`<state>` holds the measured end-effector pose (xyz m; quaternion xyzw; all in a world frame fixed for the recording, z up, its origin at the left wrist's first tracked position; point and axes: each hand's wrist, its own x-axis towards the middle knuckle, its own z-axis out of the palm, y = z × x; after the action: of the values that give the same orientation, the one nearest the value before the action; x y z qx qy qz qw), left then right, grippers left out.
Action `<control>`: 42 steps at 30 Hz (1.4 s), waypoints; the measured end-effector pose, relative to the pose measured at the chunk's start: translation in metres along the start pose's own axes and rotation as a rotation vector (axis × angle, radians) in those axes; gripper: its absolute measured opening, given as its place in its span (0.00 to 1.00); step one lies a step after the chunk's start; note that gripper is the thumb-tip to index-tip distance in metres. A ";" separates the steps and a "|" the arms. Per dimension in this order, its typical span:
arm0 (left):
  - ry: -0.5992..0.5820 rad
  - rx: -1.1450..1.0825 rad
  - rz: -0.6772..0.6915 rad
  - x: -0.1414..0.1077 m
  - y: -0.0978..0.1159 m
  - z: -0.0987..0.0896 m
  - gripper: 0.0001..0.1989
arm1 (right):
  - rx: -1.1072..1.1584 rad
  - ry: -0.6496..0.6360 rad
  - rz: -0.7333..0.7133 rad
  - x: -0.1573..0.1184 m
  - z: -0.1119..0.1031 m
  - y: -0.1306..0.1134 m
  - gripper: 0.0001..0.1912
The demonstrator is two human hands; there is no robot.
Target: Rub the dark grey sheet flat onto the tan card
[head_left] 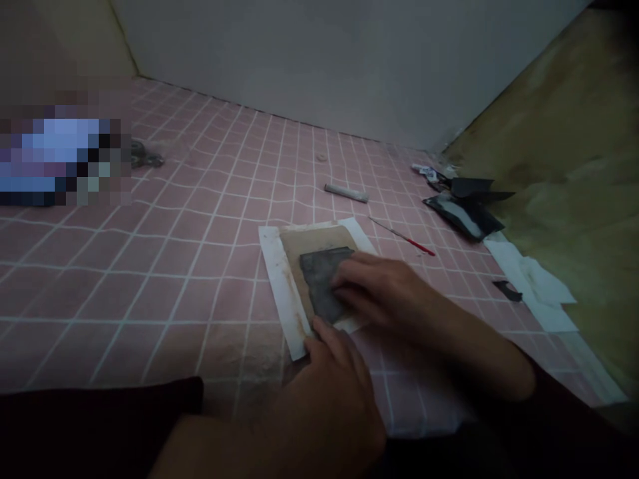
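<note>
A white sheet (276,286) lies on the pink checked cloth, with a tan sheet (291,241) on top of it. On the tan sheet rests a dark grey rectangular piece (322,279) with an uneven left edge. My right hand (382,283) is over the right side of the dark piece, its fingers curled together and slightly blurred. Whatever is between them is hidden. At the near edge of the white sheet, my left hand (334,379) has its fingertips closed on the border; its thumb does not show clearly.
Beyond the sheets lie a thin red-handled tool (412,244) and a grey tube (346,193). Dark scraps and packets (466,206) are at right, near white paper (532,283) and a dark offcut (508,291). A pixelated patch covers the far left. A pale wall (319,60) rises behind.
</note>
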<state>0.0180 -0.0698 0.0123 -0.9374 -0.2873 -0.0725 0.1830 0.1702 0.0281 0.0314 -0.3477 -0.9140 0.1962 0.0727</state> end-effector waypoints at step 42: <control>-0.038 -0.019 0.014 0.002 -0.001 -0.001 0.21 | 0.005 0.030 0.020 0.001 0.000 0.004 0.07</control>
<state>0.0188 -0.0686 0.0138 -0.9423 -0.2833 -0.0563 0.1690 0.1722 0.0314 0.0297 -0.3595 -0.9088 0.1937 0.0853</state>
